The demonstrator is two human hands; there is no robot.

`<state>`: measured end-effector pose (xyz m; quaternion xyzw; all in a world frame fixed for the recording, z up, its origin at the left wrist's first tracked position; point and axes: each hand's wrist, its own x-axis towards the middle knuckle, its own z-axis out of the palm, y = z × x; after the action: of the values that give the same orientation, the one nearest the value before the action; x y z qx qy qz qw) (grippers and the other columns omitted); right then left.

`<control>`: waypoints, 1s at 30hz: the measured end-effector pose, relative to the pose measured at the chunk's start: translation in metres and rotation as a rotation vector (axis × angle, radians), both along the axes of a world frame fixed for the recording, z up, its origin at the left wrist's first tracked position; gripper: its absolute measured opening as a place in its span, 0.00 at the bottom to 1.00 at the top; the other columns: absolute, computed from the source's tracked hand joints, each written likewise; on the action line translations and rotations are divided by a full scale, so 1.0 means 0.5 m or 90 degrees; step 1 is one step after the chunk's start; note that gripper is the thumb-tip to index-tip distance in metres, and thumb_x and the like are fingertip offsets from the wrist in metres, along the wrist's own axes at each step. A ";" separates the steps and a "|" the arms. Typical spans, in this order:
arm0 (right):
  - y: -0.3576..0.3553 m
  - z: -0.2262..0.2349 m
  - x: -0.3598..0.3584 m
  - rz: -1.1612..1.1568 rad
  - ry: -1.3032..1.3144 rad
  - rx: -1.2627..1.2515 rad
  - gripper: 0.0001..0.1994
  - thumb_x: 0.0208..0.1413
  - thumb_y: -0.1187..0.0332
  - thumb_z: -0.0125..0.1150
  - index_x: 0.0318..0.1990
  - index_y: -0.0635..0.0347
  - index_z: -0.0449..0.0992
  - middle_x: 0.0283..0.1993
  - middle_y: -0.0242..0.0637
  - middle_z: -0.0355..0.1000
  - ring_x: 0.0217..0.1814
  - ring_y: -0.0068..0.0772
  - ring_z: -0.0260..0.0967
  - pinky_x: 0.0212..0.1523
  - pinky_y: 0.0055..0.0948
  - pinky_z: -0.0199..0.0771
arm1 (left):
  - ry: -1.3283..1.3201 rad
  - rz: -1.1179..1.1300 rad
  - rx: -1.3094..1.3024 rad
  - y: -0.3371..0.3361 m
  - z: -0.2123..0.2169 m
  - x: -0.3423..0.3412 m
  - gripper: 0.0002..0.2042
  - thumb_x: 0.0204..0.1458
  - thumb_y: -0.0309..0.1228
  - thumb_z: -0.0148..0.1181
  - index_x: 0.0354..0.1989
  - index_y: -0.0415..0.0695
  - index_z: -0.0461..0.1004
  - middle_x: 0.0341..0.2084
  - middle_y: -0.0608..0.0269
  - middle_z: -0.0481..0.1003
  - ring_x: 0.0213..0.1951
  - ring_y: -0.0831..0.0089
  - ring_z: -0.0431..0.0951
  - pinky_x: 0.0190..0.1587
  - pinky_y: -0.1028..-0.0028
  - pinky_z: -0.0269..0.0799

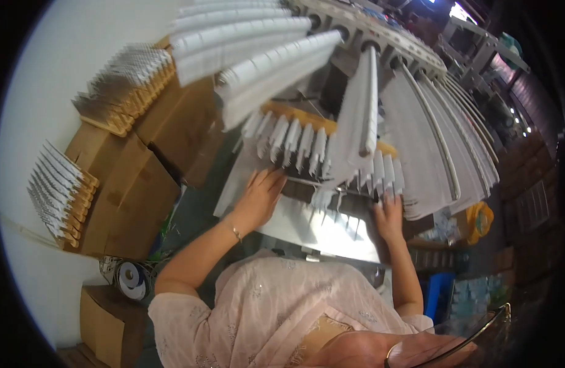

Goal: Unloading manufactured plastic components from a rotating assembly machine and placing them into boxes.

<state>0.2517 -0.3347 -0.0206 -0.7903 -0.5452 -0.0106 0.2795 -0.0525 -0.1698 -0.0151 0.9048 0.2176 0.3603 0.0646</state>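
My left hand (263, 195) is stretched out with nothing seen in it. Its fingertips reach the left end of a dark strip (297, 190) that lies across a pale, shiny work surface (279, 221). On the right, my right hand (389, 214) has its fingers pointing up beside a row of white upright pieces (380, 172), thumb apart. Whether it touches them I cannot tell. Just beyond my left hand, more white, slat-like pieces (288, 141) hang in a row from a yellow-brown bar (304, 116). Small white, thin-ended pieces (331, 199) stand between my hands.
Long rods with white sheets (371, 92) fan out overhead from a machine frame (380, 37). To the left, wooden racks of thin grey blade-like pieces (132, 80) stand on cardboard boxes (129, 190). A white spool (130, 276) is lower left; a yellow bag (478, 222) is at right.
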 end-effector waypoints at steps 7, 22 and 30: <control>-0.007 0.011 -0.058 0.100 -0.157 0.074 0.08 0.38 0.71 0.58 0.28 0.60 0.69 0.33 0.41 0.64 0.37 0.44 0.60 0.37 0.37 0.59 | 0.214 -0.074 -0.014 0.028 0.012 0.039 0.10 0.44 0.30 0.51 0.36 0.43 0.68 0.35 0.62 0.68 0.40 0.62 0.66 0.42 0.66 0.63; -0.173 0.130 -0.343 -0.384 -0.335 0.580 0.13 0.38 0.78 0.56 0.35 0.63 0.65 0.33 0.37 0.62 0.39 0.36 0.58 0.43 0.33 0.59 | 0.344 -0.745 -0.958 -0.003 0.080 0.063 0.28 0.49 0.19 0.40 0.59 0.46 0.43 0.29 0.56 0.69 0.25 0.77 0.70 0.27 0.80 0.66; -0.044 -0.044 -0.672 -0.256 -0.003 0.420 0.17 0.33 0.82 0.56 0.35 0.60 0.64 0.27 0.39 0.64 0.26 0.37 0.63 0.28 0.31 0.63 | 0.344 -0.857 -1.157 -0.038 0.063 0.010 0.29 0.50 0.20 0.43 0.60 0.46 0.40 0.36 0.50 0.69 0.36 0.68 0.73 0.39 0.72 0.70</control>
<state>-0.0844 -0.3568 -0.0428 -0.7493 -0.3471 -0.2419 0.5095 -0.0475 -0.1888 0.0166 0.5053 -0.1222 -0.2406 0.8197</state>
